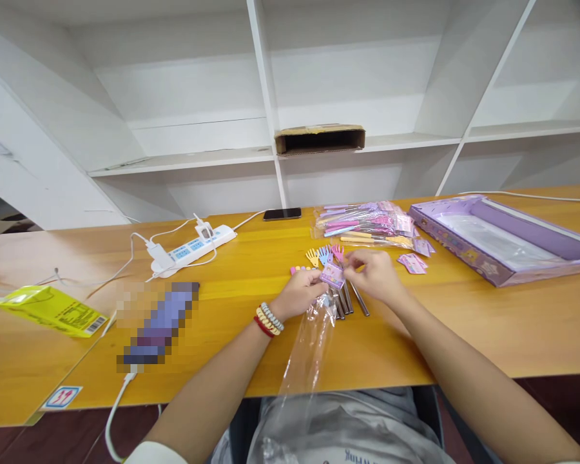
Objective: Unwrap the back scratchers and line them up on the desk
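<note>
My left hand point(302, 290) is closed, with its thumb and fingers on a small purple printed card point(332, 276). A long clear plastic bag point(307, 354) hangs from beneath that hand down over the table edge to my lap. My right hand point(374, 274) is pinched at the card's right side; what lies between its fingertips is hidden. Just beyond the card lie hand-shaped back scratchers: a yellow one point(312, 257), a blue one point(325, 255) and a pink one point(337, 253). Their metal rods point(348, 299) show below the card, partly covered by my hands.
Bagged back scratchers point(362, 222) are piled behind my hands, near loose cards point(412, 263). A purple box point(497, 270) stands right. To the left are a power strip point(193, 251), a blurred-out phone point(162, 325) and a yellow carton point(53, 310). A dark phone point(282, 214) lies farther back.
</note>
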Motion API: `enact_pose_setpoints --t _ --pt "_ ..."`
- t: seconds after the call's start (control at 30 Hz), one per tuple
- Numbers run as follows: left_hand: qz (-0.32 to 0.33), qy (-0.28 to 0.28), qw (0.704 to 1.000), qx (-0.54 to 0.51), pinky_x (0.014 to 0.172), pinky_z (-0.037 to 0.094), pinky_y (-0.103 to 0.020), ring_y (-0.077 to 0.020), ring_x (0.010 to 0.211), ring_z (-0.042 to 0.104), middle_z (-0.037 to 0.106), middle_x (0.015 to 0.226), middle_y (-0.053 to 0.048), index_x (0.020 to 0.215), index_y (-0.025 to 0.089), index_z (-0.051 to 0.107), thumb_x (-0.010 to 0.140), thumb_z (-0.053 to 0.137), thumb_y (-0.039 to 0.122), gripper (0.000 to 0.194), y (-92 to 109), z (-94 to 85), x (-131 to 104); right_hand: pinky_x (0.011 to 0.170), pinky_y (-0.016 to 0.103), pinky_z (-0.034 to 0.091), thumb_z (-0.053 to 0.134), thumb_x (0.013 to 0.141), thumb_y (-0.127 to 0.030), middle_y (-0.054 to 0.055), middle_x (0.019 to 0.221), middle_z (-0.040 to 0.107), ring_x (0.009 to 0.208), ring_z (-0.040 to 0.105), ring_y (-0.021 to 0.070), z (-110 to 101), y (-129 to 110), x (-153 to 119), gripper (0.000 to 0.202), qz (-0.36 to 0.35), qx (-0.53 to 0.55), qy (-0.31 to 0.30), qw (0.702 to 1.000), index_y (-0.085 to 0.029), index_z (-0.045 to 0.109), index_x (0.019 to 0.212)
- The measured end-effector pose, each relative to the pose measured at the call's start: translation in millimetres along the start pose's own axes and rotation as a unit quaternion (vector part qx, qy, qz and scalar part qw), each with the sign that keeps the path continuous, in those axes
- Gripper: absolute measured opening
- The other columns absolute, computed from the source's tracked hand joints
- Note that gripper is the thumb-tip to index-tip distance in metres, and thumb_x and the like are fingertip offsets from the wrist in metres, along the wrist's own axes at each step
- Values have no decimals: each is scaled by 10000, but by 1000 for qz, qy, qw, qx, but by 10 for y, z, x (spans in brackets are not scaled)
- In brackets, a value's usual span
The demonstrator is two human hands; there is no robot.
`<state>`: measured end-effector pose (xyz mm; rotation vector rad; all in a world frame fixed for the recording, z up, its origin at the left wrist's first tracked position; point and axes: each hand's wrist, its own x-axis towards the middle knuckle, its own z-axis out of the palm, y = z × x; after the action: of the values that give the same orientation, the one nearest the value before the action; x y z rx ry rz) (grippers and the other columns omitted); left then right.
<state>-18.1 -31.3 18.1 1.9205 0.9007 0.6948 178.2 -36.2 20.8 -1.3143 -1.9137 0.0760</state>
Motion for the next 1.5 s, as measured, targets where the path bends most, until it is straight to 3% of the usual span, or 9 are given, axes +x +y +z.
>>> enact_pose_setpoints --t 0.1,0.17,0.4,0.6,0.73,1.0,1.33,1.4,1.5 --pt "-1 -14 999 -32 566 338 -208 -87 600 432 510 660 16 741 124 579 772 487 230 144 22 6 -11 565 226 386 544 674 -218 25 612 630 557 552 124 -49 76 41 105 75 24 29 996 -161 582 595" --pt "-14 -14 999 -48 542 336 -205 -83 573 430 502 631 19 721 122 571 766 508 250 150 34 16 -15 550 225 393 538 680 -213 13 591 619 535 548 118 -42 91 40 92 81 46 17 996 -162 577 613" --pt "-70 39 989 -122 418 278 -195 -62 417 395 466 495 39 651 138 512 788 519 352 254 45 28 -8 528 214 433 518 765 -190 45 858 648 648 577 114 53 -12 -30 128 -36 127 65 989 -182 537 891" --pt "-63 26 991 -115 415 288 -196 -64 416 411 486 498 30 655 137 514 795 534 405 302 22 5 -13 587 249 472 485 780 -111 84 1064 587 934 572 173 11 -15 -15 113 -126 155 59 978 -193 554 817" --pt "-66 14 992 -105 418 303 -198 -72 429 430 487 511 32 732 125 558 791 543 405 286 32 -19 -19 682 300 483 463 769 -56 82 1044 578 899 584 167 6 11 -14 184 -153 159 56 974 -182 587 719" --pt "-43 20 998 -46 453 304 -206 -76 457 427 483 534 29 753 118 565 823 488 399 299 39 -38 -30 557 231 440 534 789 -166 71 1050 608 916 586 171 -36 41 18 138 -49 204 -25 977 -187 666 821" --pt "22 25 994 107 513 281 -219 -86 515 365 439 536 36 643 146 548 823 468 358 290 80 -38 -24 688 281 452 631 748 -333 82 1020 607 920 575 168 -46 23 28 180 -5 265 -142 954 -159 664 722" --pt "20 22 994 107 536 315 -220 -95 537 417 495 559 25 670 147 573 827 461 357 285 108 -42 -32 723 302 461 662 714 -346 75 991 615 899 579 169 -57 83 59 192 24 321 -97 942 -159 641 680" --pt "15 19 996 91 556 360 -221 -102 545 478 553 576 14 727 147 611 831 461 352 275 150 -64 -52 624 275 466 660 692 -383 37 786 608 694 566 128 -153 263 151 231 119 413 80 899 -168 581 660"
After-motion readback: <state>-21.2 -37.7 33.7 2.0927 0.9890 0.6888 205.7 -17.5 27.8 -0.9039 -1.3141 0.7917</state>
